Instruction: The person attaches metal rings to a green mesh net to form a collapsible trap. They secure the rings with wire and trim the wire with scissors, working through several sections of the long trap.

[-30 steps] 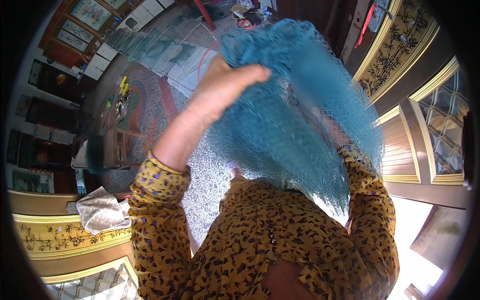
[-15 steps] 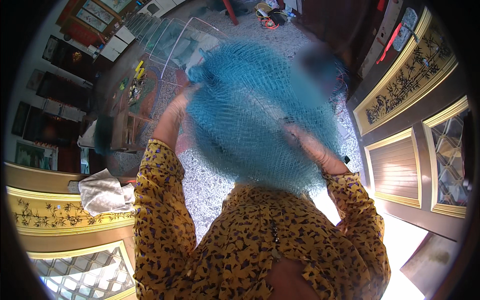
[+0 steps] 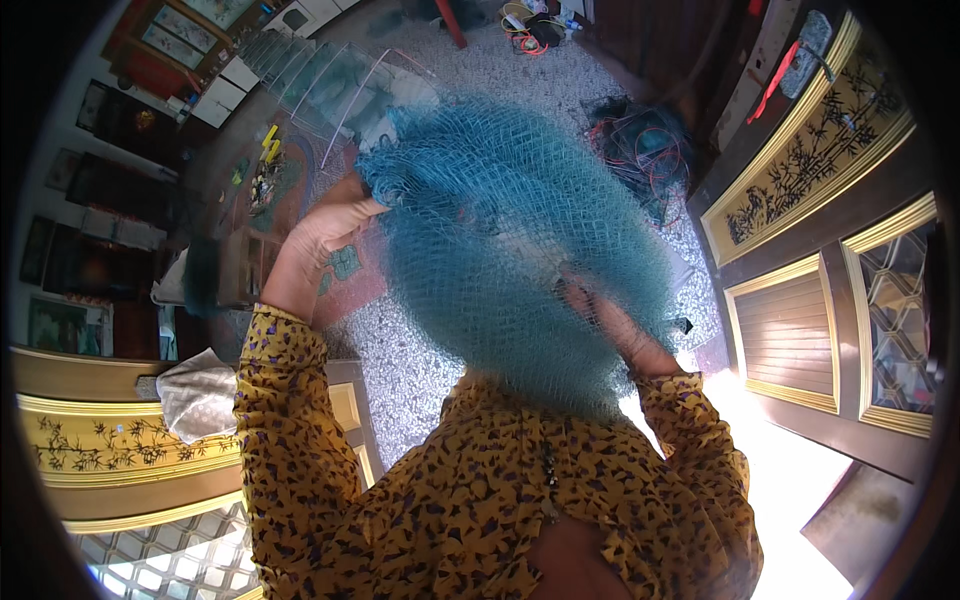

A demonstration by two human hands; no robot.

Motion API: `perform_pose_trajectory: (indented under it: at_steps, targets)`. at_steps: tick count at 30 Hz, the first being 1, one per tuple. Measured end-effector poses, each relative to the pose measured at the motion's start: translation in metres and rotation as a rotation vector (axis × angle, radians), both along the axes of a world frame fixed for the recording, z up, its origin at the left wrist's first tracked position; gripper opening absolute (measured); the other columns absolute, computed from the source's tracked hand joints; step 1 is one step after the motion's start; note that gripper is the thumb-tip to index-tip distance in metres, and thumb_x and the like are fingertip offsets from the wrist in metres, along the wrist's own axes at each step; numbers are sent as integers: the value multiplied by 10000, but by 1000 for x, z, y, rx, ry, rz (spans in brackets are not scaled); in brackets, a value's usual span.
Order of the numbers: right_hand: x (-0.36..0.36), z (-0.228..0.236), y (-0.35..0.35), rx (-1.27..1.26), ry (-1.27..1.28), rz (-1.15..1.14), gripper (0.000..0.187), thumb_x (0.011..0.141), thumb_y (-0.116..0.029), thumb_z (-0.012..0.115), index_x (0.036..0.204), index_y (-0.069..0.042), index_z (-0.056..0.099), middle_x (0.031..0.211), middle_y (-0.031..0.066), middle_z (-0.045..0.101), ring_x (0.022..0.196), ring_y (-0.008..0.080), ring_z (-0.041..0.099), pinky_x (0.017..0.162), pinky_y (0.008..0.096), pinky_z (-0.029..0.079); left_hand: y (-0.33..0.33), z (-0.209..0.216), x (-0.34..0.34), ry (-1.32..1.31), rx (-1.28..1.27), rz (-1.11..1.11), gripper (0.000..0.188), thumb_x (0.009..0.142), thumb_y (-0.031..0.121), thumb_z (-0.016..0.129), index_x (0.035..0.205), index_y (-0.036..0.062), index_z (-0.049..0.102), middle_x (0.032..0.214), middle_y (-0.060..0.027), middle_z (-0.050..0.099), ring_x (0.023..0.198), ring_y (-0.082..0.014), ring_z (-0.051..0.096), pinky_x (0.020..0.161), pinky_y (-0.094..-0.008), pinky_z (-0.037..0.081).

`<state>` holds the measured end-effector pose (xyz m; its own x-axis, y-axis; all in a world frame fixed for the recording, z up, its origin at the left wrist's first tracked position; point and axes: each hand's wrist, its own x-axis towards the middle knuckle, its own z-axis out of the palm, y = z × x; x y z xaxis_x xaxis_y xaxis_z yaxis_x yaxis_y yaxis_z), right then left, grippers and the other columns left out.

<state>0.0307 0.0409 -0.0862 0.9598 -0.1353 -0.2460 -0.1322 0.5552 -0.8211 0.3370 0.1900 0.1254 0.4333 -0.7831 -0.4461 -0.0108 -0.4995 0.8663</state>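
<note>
A large blue-green fishing net (image 3: 500,200) is spread out in front of my chest, its fine mesh bulging between my arms. At its upper left, where the mesh bunches into a thick gathered edge, my left hand (image 3: 340,222) grips it with the thumb pressed against the cords. My right hand (image 3: 590,300) is at the net's lower right, seen only dimly through the mesh. Its fingers are veiled by the layers, so their hold does not show.
Wire-hooped netting (image 3: 335,85) stretches across the floor at the far left. A dark net heap with reddish cords (image 3: 645,145) lies at the far right. Panelled doors (image 3: 785,330) stand on the right. A pale cloth (image 3: 198,395) hangs over the left door. Tangled cables (image 3: 527,35) lie at the back.
My left hand has shifted left and slightly down, drawing the net's bunched edge outward. My right forearm has lowered a little. The dark blur over the net's upper right is gone.
</note>
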Motion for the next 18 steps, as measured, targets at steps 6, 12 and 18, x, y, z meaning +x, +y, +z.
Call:
perform_pose_trajectory:
  at_steps: [6, 12, 18]
  targets:
    - [12, 66, 10, 13, 299, -33, 462, 943, -336, 303, 1300, -45, 338, 1224, 96, 396, 1063, 194, 426, 969, 322, 321, 11, 62, -47, -511, 75, 149, 765, 736, 37, 647, 1353, 51, 197, 1281, -176, 394, 1199, -291, 357, 932, -344, 387]
    - [11, 61, 0, -75, 318, -46, 471, 929, -351, 339, 1285, -45, 365, 1239, 117, 398, 1085, 214, 426, 962, 331, 326, -45, 82, -164, -1386, -248, -664, 809, 649, -70, 575, 1360, 154, 261, 1404, -140, 226, 1310, -289, 185, 1059, -452, 164]
    - [9, 75, 7, -347, 253, -45, 502, 906, -376, 388, 1280, -40, 370, 1260, 131, 397, 1116, 230, 412, 969, 339, 313, -98, 24, -136, -1534, 68, -1020, 994, 577, 173, 771, 1380, 227, 188, 1411, -165, 171, 1325, -310, 104, 1033, -573, 17]
